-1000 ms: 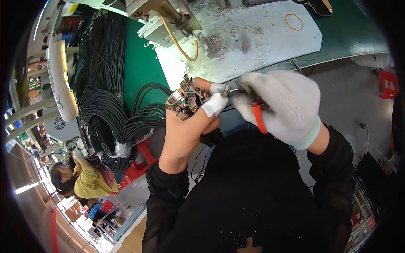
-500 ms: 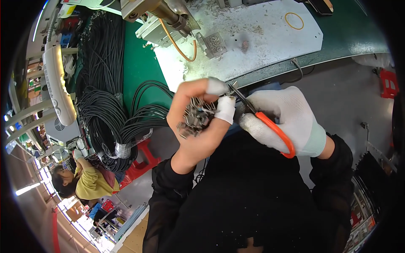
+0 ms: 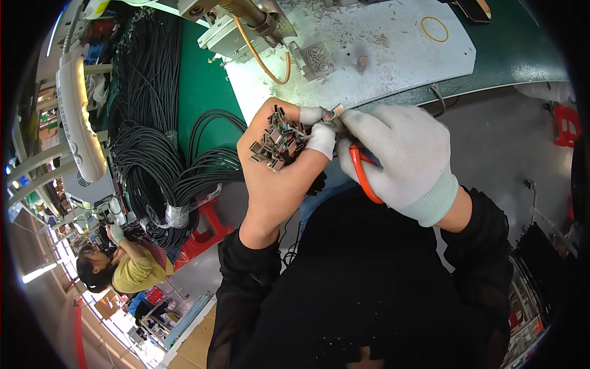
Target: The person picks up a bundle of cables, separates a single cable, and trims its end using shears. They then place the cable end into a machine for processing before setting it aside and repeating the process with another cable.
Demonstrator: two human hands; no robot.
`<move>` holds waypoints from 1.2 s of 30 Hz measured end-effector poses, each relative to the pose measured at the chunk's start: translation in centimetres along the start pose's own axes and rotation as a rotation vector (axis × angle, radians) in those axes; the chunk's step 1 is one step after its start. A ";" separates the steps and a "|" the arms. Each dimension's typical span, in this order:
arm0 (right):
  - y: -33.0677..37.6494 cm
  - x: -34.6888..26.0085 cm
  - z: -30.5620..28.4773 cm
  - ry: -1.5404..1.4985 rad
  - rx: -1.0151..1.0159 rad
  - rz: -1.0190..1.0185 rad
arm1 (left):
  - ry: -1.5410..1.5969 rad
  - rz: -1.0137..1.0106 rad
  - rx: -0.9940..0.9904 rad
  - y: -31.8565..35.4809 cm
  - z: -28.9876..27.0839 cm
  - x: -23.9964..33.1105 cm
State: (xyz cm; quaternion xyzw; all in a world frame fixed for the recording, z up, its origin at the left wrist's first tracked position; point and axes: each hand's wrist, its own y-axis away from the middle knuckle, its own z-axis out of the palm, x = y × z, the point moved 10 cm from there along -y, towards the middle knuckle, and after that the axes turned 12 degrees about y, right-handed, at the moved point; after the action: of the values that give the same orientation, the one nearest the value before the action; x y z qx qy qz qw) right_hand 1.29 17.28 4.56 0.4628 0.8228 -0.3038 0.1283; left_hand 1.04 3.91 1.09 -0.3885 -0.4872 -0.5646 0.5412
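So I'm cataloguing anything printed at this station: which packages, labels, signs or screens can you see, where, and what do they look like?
No package, label, sign or screen shows clearly.
Left hand: holds a bunch of small metal connectors, none visibly labelled.
Right hand: white glove, orange-handled cutters, no visible label.

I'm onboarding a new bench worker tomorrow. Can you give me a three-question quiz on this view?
1. True or false: the right hand wears a white glove.
2. What does the left hand hold? A) a bunch of small metal connectors B) a roll of tape C) a screwdriver
3. What colour are the handles of the cutters in the right hand?

Key: 1 true. 2 A, the connectors. 3 orange.
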 end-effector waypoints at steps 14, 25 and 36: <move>-0.5 4.3 4.6 -0.214 -0.155 0.212 | 0.434 -0.313 0.041 -3.1 -6.0 -6.1; -8.4 8.2 9.1 -0.656 -0.356 0.251 | 0.290 -0.429 -0.215 -10.3 -3.8 -6.1; -8.7 8.2 9.7 -0.704 -0.454 0.289 | -0.240 -0.281 -0.171 -11.3 -4.6 -4.1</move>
State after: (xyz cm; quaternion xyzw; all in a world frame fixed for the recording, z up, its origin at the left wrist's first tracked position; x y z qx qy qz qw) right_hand -11.13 13.55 -3.75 0.4014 0.7017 -0.2335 0.5403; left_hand -9.29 -0.30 -5.39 -0.4258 -0.5478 -0.6236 0.3601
